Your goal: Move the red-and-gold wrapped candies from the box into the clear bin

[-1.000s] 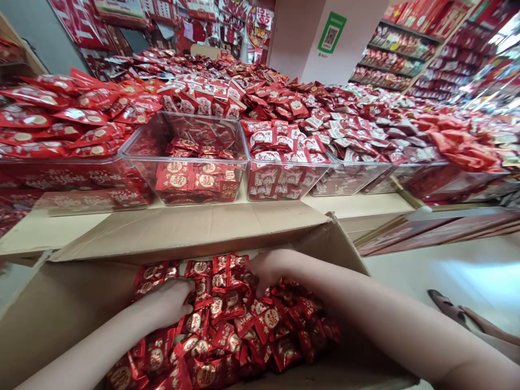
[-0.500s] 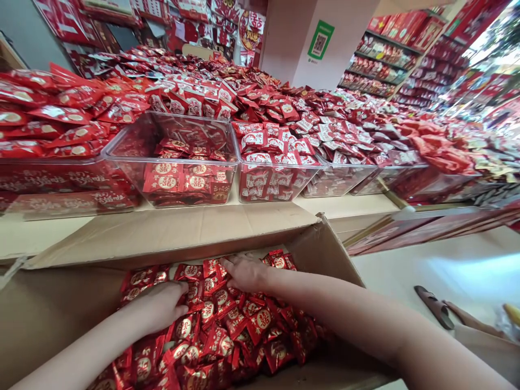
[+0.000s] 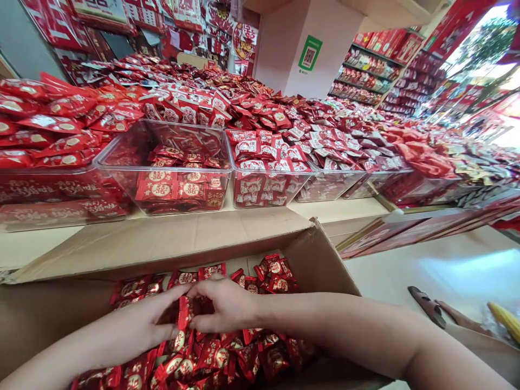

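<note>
An open cardboard box (image 3: 325, 254) holds a heap of small red wrapped candies (image 3: 211, 352) with gold round labels. My left hand (image 3: 156, 319) reaches in from the left, its fingers curved around candies at the middle of the heap. From the right, my right hand (image 3: 225, 306) curls toward it, thumb and fingers bent around the same cluster. One upright candy (image 3: 184, 313) shows between the two hands. The fingertips nearly meet there; how many candies lie in the grasp is hidden.
Behind the box, a clear plastic bin (image 3: 182, 181) stands partly filled with red packets. Next to it a bin of white-and-red packets (image 3: 268, 162) is heaped full. More piled bins line the counter. At right, a person's sandalled foot (image 3: 426, 303) is on the floor.
My right hand has moved left and toward me, from the far side of the heap to meet my left hand. Candies are now gathered between both hands. The view has shifted slightly.
</note>
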Demonstrator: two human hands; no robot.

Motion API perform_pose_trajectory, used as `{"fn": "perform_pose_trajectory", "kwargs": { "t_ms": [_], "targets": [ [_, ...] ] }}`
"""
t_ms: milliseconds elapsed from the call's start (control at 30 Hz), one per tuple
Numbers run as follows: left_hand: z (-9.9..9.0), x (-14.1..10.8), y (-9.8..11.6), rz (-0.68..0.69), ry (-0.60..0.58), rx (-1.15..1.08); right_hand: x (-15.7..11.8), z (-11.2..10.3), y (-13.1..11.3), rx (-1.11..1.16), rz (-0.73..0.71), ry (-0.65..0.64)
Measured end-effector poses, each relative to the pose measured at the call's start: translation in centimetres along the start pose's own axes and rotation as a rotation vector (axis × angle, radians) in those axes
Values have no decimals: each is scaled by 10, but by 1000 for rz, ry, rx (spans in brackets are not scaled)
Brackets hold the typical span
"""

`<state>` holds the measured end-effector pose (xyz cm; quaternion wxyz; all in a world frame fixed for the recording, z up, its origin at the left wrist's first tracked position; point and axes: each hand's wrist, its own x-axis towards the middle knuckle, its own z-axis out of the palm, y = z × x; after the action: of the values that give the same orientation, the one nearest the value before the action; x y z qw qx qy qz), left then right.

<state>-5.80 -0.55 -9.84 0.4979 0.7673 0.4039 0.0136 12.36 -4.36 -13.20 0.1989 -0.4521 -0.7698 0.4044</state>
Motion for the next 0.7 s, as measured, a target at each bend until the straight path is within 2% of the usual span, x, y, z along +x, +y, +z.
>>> {"fn": "perform_pose_trajectory", "kwargs": {
  "t_ms": [33,100,167,233,333,433,533,700],
  "targets": [
    [-2,-2,6,1,-102,-146,-1,1,-6,194,27,-1],
    [-7,-6,16,-4,-182,-362,-3,2,-18,552,73,-15],
    [-10,-8,22,12,-160,-490,-5,-3,-29,796,89,-27],
    [-11,-10,26,32,-108,-514,-7,-14,-40,919,49,-25],
    [-13,-13,33,14,-31,-497,-10,-35,-53,871,-46,-23],
    [-13,-17,42,15,-45,-518,-12,-49,-61,695,-43,-14],
    [-13,-22,52,55,-18,-412,-14,-53,-64,574,-17,21],
    [-10,-28,62,100,100,-318,-14,-56,-67,387,7,74]
  ]
}}
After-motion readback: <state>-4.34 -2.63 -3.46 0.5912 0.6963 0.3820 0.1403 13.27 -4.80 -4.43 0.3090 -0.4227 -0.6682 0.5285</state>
